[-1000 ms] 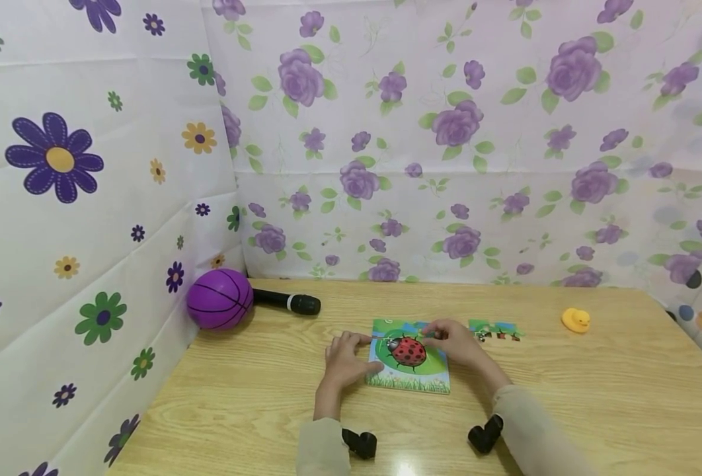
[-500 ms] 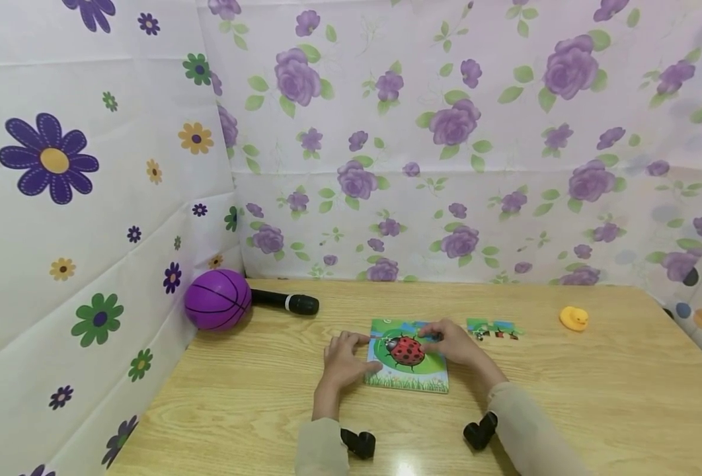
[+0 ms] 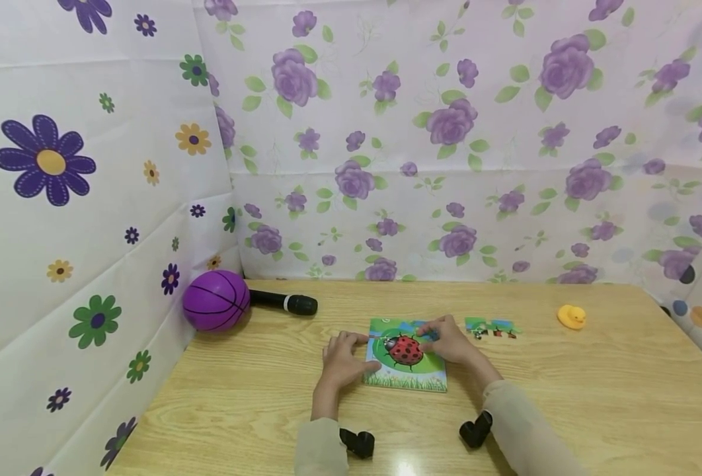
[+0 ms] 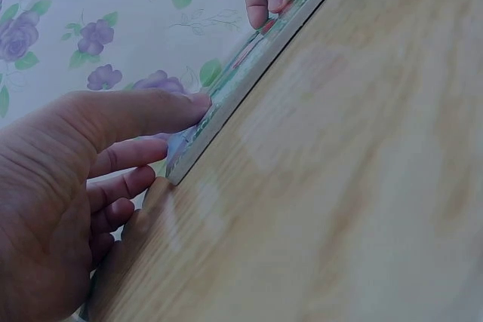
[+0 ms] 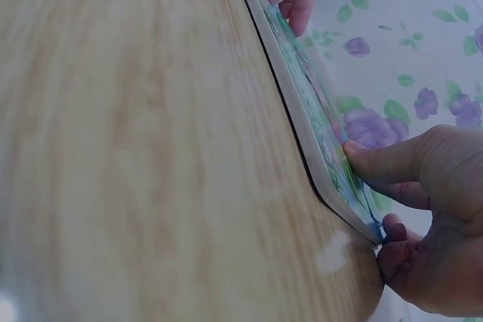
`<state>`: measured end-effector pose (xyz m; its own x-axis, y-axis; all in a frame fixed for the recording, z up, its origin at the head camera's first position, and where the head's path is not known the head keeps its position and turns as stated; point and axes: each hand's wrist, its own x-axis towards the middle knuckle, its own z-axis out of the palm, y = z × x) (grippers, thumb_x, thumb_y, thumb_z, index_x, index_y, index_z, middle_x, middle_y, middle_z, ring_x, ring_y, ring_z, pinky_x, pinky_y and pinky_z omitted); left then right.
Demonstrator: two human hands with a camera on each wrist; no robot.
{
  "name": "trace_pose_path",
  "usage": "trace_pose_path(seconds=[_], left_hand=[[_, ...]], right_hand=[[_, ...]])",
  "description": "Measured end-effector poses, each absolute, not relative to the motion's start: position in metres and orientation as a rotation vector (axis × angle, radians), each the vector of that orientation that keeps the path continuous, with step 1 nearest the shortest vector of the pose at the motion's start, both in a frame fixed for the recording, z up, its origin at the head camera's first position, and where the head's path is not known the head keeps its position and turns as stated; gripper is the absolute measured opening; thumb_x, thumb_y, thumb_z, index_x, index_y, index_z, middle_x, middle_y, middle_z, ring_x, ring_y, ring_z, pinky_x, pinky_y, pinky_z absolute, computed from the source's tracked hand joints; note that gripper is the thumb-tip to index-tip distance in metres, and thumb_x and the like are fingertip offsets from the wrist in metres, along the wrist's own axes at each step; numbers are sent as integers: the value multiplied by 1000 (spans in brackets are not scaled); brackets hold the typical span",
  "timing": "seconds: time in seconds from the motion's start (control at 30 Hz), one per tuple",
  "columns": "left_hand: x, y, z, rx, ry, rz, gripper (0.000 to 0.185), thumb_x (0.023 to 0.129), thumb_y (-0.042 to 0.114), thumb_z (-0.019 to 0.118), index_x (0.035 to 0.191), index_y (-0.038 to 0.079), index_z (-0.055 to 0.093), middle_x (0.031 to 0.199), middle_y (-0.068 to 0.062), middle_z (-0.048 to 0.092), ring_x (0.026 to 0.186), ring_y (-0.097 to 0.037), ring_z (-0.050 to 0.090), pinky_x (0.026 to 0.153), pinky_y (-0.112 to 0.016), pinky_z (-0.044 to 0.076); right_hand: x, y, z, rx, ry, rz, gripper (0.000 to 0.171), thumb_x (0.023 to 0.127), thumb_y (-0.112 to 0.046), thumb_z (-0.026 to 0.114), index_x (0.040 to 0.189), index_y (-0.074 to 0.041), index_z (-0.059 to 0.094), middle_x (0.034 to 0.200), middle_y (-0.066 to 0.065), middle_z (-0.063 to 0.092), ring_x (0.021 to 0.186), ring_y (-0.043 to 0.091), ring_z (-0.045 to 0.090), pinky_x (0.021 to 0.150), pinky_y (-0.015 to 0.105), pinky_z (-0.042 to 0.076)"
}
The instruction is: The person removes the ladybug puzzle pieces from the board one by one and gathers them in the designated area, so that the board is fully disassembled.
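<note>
While both hands sit on the puzzle, status as follows:

puzzle: ladybird board (image 3: 407, 360) flat on the desk (image 3: 238, 410), mid-front, between the two hands.

left hand: (image 3: 340, 362) on the board's left edge; thumb lies straight along the top face, other fingers loosely bent against the corner, per left wrist view (image 4: 83, 179). Grip is apart, nothing clamped, just steadying.

right hand: (image 3: 451, 341) at the board's upper right; thumb tip (image 5: 362, 157) presses the top face, other fingers curl under or behind the edge. Looks like a pinch on the board edge; whether it is on a piece or the frame I cannot tell.

loose pieces: short strip (image 3: 492, 328) on the desk just right of the board, apart from it.

step tip (judgement): keep the left hand pinning the board so it does not slide; press pieces straight down with the thumb pad, not at an angle.

containers: only the board's tray counts; ladybird picture fills most of it, any gap is hidden under the right hand.

other: purple ball (image 3: 216, 300), black microphone (image 3: 283, 303) at back left; yellow duck (image 3: 571, 317) far right.
</note>
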<state>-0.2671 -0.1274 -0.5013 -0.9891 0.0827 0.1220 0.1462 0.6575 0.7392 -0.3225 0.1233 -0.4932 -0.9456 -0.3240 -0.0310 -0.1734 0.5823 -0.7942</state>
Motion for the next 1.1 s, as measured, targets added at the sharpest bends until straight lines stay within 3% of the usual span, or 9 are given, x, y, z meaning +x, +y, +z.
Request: trace_pose_path(seconds=[0.3,0.5,0.73,1.1], left_hand=[[-267,-127,-501,-185,-2794,-1239,53,76,31,83,121,11,64,113,-7,56,101,-23,43,97,-52,28],[-268,-127,-502,-195,-2797,-1227,53,76,32,83,121,12,64,113,-8,56,100,-23,44,97,-52,28],[-268,-128,-502,-191,-2790,-1251,52,76,32,82,121,12,64,115,-8,56,103,-24,45,98,-54,28],[-267,-129,-501,-193,-2792,-1272,53,76,32,82,122,12,64,116,-7,56,106,-25,44,99,-54,27]], right_hand=[[-321,119,-492,-400,2711,-1235,18,86,-7,71,102,-2,68,129,29,35,119,42,41,100,58,37],[-321,119,-493,-371,2752,-1192,16,85,-9,73,101,-6,68,136,32,34,130,50,30,104,66,30],[-323,118,-494,-350,2780,-1179,18,85,-10,73,103,-9,69,136,29,39,129,46,32,105,64,30],[-328,122,-503,-359,2747,-1356,41,81,-5,76,119,-5,60,131,25,44,125,41,36,105,59,32]])
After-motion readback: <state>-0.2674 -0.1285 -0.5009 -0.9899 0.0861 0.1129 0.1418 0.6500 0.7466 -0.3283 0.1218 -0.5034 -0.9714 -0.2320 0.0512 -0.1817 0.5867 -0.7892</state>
